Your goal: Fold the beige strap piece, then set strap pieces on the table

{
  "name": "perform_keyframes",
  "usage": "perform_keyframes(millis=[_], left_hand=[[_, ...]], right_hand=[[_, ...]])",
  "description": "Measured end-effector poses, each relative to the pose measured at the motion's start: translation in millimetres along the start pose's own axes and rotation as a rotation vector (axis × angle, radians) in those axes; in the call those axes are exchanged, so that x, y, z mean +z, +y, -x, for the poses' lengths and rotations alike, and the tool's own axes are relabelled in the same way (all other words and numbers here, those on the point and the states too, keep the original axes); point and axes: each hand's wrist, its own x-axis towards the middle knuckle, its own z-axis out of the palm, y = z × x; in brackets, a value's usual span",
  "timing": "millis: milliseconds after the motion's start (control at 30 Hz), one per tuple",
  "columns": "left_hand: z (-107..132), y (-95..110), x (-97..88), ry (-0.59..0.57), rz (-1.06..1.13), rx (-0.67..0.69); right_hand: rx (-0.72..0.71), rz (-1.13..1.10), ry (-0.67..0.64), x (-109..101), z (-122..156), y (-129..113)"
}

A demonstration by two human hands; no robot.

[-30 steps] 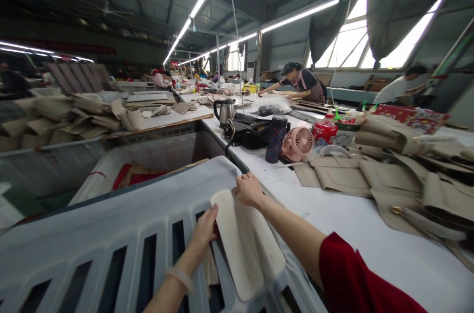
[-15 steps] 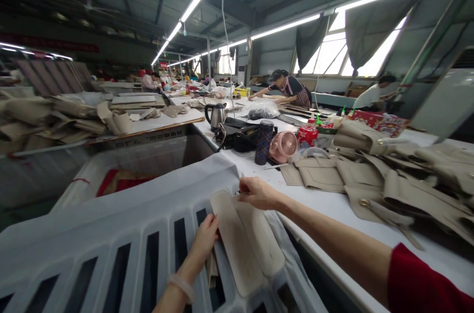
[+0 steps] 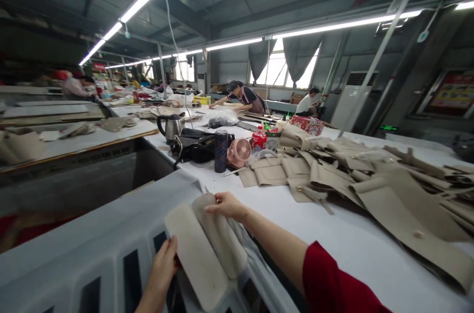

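Two long beige rounded strips lie over the rim of a grey slotted plastic crate (image 3: 92,254). My left hand (image 3: 163,266) grips the near strip (image 3: 194,254) at its left edge, fingers closed on it. My right hand (image 3: 225,204), in a red sleeve, pinches the top end of the far strip (image 3: 220,236). Both strips lean side by side, overlapping slightly.
A white table (image 3: 333,239) to the right bears a heap of beige cut pieces (image 3: 355,175). Farther back stand a pink fan (image 3: 240,151), a dark checked bottle (image 3: 221,151), a black bag (image 3: 196,147) and a kettle (image 3: 171,127). Two people work at far tables.
The view has swung right, so the strips and crate now sit lower left. My right hand has shifted from the crate's edge onto the top of the far strip. My left hand keeps its hold.
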Motion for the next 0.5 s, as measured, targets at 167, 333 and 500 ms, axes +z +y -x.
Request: perform_keyframes(millis=[167, 333, 500], left_hand=[[3, -27, 8.7, -0.08, 0.204, -0.24], [20, -41, 19.0, -0.135, 0.139, -0.031], [39, -30, 20.5, -0.089, 0.233, -0.061]], right_hand=[[0.077, 0.092, 0.019, 15, -1, 25], [0.039, -0.079, 0.016, 20, 10, 20], [-0.009, -0.248, 0.052, 18, 30, 21]])
